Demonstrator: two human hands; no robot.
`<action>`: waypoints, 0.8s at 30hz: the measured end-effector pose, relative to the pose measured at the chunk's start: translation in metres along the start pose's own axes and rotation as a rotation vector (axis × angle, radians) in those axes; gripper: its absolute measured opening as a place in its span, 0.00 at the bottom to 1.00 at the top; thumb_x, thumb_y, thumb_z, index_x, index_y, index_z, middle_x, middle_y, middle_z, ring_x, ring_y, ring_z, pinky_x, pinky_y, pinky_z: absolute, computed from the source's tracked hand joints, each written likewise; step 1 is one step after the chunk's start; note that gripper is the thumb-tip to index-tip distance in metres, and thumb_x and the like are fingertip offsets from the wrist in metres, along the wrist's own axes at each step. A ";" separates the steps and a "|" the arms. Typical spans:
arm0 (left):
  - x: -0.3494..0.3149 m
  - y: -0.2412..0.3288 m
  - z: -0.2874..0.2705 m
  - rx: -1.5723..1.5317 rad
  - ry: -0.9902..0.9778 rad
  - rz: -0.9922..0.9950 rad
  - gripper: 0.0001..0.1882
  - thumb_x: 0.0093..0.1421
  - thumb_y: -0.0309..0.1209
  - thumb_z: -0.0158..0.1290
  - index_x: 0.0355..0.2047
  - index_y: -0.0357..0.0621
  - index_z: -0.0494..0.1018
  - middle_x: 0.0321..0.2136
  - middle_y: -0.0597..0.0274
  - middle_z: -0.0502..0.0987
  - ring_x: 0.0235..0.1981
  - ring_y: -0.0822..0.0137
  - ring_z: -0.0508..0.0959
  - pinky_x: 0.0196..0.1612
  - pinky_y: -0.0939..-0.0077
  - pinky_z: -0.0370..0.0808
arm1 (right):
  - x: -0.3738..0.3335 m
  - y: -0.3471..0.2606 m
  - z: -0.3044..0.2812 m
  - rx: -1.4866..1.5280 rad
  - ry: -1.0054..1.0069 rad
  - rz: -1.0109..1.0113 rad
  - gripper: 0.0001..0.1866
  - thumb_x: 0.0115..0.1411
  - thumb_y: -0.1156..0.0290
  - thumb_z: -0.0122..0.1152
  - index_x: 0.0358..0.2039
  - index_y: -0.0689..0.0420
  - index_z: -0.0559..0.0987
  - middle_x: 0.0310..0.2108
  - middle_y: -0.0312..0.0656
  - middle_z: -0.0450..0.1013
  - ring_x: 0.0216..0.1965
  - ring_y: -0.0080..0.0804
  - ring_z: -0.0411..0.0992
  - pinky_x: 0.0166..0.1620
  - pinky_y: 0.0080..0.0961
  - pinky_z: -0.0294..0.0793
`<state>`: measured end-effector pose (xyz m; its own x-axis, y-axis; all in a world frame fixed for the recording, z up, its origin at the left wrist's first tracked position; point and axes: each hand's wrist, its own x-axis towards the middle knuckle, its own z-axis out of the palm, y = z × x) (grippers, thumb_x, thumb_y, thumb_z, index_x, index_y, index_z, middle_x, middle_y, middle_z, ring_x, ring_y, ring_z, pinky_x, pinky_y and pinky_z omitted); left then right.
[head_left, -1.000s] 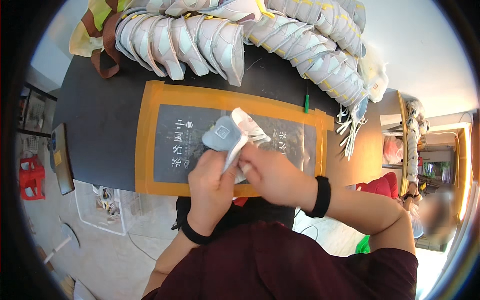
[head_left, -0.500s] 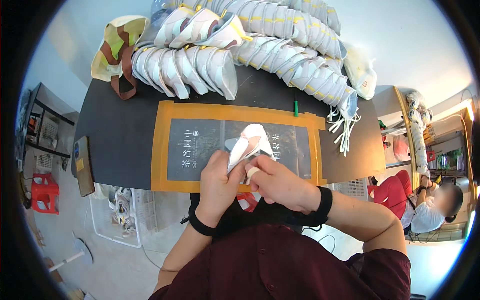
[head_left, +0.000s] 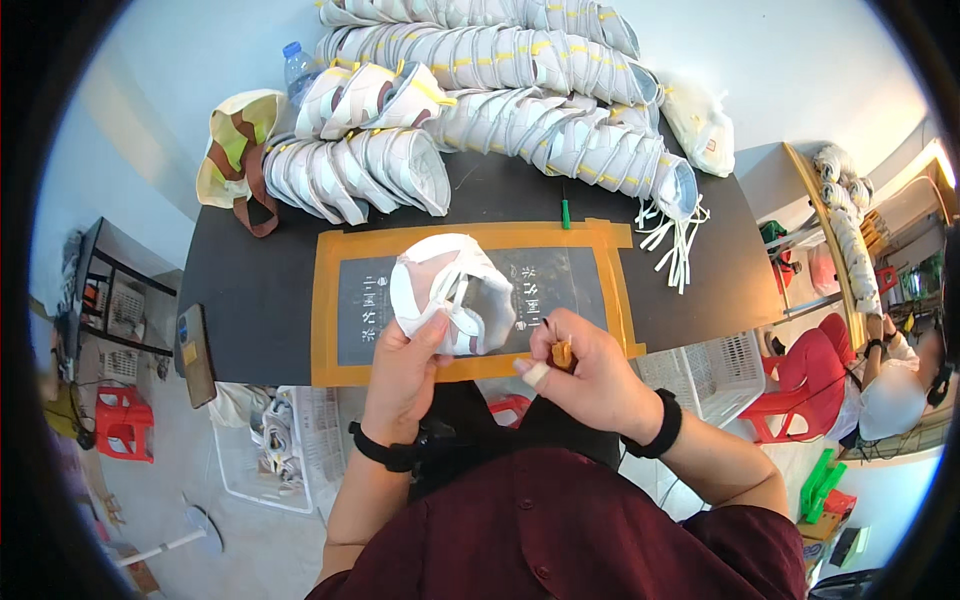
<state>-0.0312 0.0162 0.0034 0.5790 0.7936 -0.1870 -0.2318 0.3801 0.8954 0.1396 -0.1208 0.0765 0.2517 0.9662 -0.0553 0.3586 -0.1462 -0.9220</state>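
My left hand (head_left: 402, 372) grips the lower edge of a white and dusty-pink shoe upper (head_left: 425, 282), thumb on top. The upper stands open over the taped mat, with its inner side and white lace strips facing right. Closed in a fist, my right hand (head_left: 597, 380) is to the right of the upper and apart from it. An orange-brown piece (head_left: 562, 354), like a small tool's handle, sticks out of that fist; a thin dark tip shows above the forefinger. Pale tape wraps a digit of this hand.
Stacked shoe uppers (head_left: 540, 135) fill the back of the dark table (head_left: 700, 305). A green-handled tool (head_left: 565, 214) lies behind the orange-taped mat (head_left: 325, 300). A phone (head_left: 196, 355) rests at the left edge. White baskets (head_left: 325, 430) stand below; a co-worker (head_left: 880, 400) sits at right.
My right hand has drawn away from the shoe upper to the right. The left hand has shifted left, and the upper is now turned, opening more to view.
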 end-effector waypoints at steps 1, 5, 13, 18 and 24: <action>-0.005 0.005 0.007 -0.153 -0.026 -0.066 0.11 0.66 0.30 0.54 0.48 0.47 0.75 0.38 0.72 0.79 0.34 0.78 0.76 0.30 0.83 0.68 | 0.002 0.008 0.005 0.073 0.058 -0.012 0.07 0.60 0.70 0.64 0.34 0.58 0.75 0.30 0.42 0.71 0.32 0.33 0.72 0.38 0.28 0.72; -0.013 -0.006 0.012 -0.395 -0.058 -0.208 0.16 0.65 0.32 0.55 0.53 0.52 0.71 0.42 0.71 0.79 0.37 0.75 0.78 0.26 0.82 0.69 | 0.010 0.028 0.024 -0.078 0.232 -0.207 0.12 0.61 0.72 0.60 0.45 0.54 0.80 0.34 0.44 0.76 0.35 0.39 0.76 0.40 0.30 0.75; -0.015 -0.012 0.017 -0.186 -0.018 -0.277 0.13 0.65 0.31 0.57 0.49 0.50 0.72 0.38 0.70 0.79 0.32 0.78 0.77 0.24 0.82 0.67 | 0.018 0.041 0.031 0.153 0.090 0.195 0.16 0.59 0.72 0.57 0.48 0.54 0.81 0.27 0.46 0.78 0.27 0.33 0.78 0.35 0.29 0.76; -0.011 -0.012 0.020 -0.094 -0.012 -0.291 0.13 0.65 0.32 0.57 0.50 0.53 0.72 0.37 0.73 0.79 0.29 0.81 0.76 0.21 0.86 0.64 | 0.029 0.029 0.028 0.158 0.019 0.339 0.17 0.57 0.72 0.57 0.47 0.54 0.81 0.29 0.49 0.78 0.31 0.38 0.79 0.37 0.30 0.76; -0.009 -0.006 0.026 -0.105 0.008 -0.310 0.14 0.65 0.32 0.56 0.50 0.52 0.71 0.37 0.74 0.78 0.29 0.82 0.76 0.21 0.88 0.63 | 0.034 0.047 0.036 0.096 0.103 0.151 0.16 0.55 0.72 0.58 0.45 0.53 0.82 0.33 0.50 0.79 0.36 0.48 0.78 0.40 0.35 0.76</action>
<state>-0.0147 -0.0058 0.0108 0.6287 0.6361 -0.4474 -0.1254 0.6507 0.7489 0.1333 -0.0870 0.0172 0.3883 0.9073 -0.1611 0.2234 -0.2623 -0.9388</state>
